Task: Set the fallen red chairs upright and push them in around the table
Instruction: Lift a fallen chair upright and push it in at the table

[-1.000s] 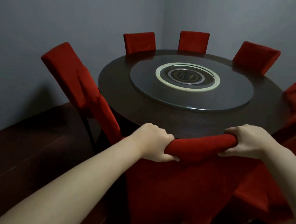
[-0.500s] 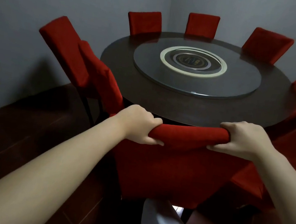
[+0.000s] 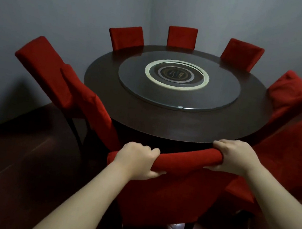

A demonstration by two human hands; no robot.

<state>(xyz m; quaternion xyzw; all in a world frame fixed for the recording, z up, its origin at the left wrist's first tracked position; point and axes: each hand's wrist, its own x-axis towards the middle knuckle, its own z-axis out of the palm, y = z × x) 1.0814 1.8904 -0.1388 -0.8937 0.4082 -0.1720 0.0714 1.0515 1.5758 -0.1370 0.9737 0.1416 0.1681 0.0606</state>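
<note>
Red chair (image 3: 165, 191) upright just beside the counter (image 3: 146, 117), backrest top clenched by left grip (image 3: 136, 160) and right grip (image 3: 236, 156).

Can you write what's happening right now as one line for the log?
near chair: upright, by table | left hand: grips its top | right hand: grips its top

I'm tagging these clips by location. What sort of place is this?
Probably a restaurant's private dining room: a large round table with a glass turntable at its centre, ringed by red-covered chairs, in a grey-walled corner. The left hand and right hand grip the back of the nearest chair.
</note>
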